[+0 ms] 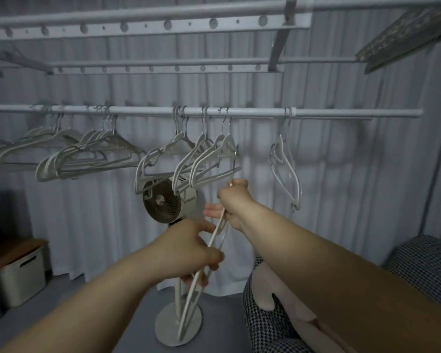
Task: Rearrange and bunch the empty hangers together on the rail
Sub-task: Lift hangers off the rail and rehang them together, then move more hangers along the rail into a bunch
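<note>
So both hands were on one loose hanger, held off the rail and below it, around 6 o'clock from the middle bunch. It could've been two stacked together, honestly couldn't tell. The right hand had its fingers curled tight round the top end near the hook. The left hand was wrapped round the lower part, at 7 o'clock from the right one. The hanger ran tilted from top right down to bottom left.

The rail crossed the view from 9 to 3 o'clock. It had a left bunch of empty hangers, and a lone pair hung well apart over at 3 o'clock.

A standing fan sat behind the hands, in front of a pale curtain. A box was at 8 o'clock and a checked chair at 5.
</note>
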{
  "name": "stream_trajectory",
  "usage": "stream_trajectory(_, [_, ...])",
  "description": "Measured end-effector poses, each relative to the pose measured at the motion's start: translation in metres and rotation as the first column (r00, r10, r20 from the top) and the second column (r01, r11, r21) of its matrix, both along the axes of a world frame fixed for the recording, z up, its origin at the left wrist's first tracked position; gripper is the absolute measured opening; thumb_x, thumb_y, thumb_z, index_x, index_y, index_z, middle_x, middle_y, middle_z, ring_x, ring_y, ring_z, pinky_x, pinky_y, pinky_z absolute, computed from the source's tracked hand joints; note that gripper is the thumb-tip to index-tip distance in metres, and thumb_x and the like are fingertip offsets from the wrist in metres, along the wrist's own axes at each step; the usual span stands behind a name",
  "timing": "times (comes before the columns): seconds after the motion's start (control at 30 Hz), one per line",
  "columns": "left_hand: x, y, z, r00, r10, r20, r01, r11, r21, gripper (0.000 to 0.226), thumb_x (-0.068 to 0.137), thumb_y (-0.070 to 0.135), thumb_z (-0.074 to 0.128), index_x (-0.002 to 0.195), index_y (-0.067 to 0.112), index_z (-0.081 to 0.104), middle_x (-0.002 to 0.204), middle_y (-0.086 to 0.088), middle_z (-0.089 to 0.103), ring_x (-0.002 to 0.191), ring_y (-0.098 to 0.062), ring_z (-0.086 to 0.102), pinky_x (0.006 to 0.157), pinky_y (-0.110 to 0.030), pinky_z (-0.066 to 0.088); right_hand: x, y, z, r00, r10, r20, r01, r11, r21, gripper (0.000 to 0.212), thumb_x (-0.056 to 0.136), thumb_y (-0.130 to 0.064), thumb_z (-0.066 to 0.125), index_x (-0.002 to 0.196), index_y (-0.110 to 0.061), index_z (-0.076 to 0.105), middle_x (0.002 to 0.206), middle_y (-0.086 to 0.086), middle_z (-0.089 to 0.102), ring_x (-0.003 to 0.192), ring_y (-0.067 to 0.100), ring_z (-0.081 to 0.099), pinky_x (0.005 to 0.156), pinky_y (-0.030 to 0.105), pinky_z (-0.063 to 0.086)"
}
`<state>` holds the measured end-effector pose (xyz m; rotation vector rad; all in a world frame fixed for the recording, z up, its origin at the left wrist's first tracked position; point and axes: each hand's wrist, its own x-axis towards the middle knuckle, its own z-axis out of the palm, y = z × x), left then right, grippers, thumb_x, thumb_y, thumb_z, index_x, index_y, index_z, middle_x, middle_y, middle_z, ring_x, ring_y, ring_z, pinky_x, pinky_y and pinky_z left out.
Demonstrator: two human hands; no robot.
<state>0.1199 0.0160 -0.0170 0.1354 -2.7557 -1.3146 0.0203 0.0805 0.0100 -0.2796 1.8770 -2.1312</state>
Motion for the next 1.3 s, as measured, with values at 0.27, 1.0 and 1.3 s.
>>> stream_trajectory(0.27, [-0.051, -0.023, 0.01, 0.987, 0.115, -0.117, -0.109, 0.993, 0.049, 0.036, 0.09, -0.002, 0.039, 0.122, 0.01, 0.053, 0.063, -0.001, 0.063, 0.03, -0.007, 0.052, 0.037, -0.018, 0.045, -0.059, -0.003, 0.014, 0.981, 0.148, -0.128, -0.124, 0.977, 0.174, 0.024, 0.091, -0.004, 0.041, 0.114, -0.009, 0.04, 0.076, 0.004, 0.045, 0.078, 0.022, 0.054, 0.087, 0.041, 0.052])
stream_trajectory(1.0, [-0.243, 0.018, 0.069, 0.902, 0.18, -0.392, -0.13, 0.98, 0.153, 0.033, 0.086, 0.001, 0.044, 0.111, 0.018, 0.057, 0.032, 0.006, 0.049, 0.025, -0.008, 0.039, 0.035, -0.018, 0.031, -0.267, 0.116, 0.093, 0.306, 0.205, -0.93, 0.755, 0.542, 0.368, 0.053, 0.09, -0.015, 0.048, 0.141, -0.015, 0.032, 0.155, 0.004, 0.019, 0.143, 0.021, 0.014, 0.117, 0.029, 0.005])
stream_trajectory(1.3, [-0.272, 0.026, 0.063, 0.926, 0.177, -0.334, -0.156, 0.984, 0.087, 0.033, 0.089, 0.005, 0.044, 0.118, 0.017, 0.053, 0.048, 0.003, 0.054, 0.027, -0.006, 0.041, 0.033, -0.017, 0.032, -0.291, 0.11, 0.098, 0.17, 0.341, -0.925, 0.798, 0.503, 0.332, 0.057, 0.091, -0.018, 0.046, 0.144, -0.019, 0.025, 0.155, -0.001, 0.016, 0.143, 0.017, 0.011, 0.117, 0.031, -0.002])
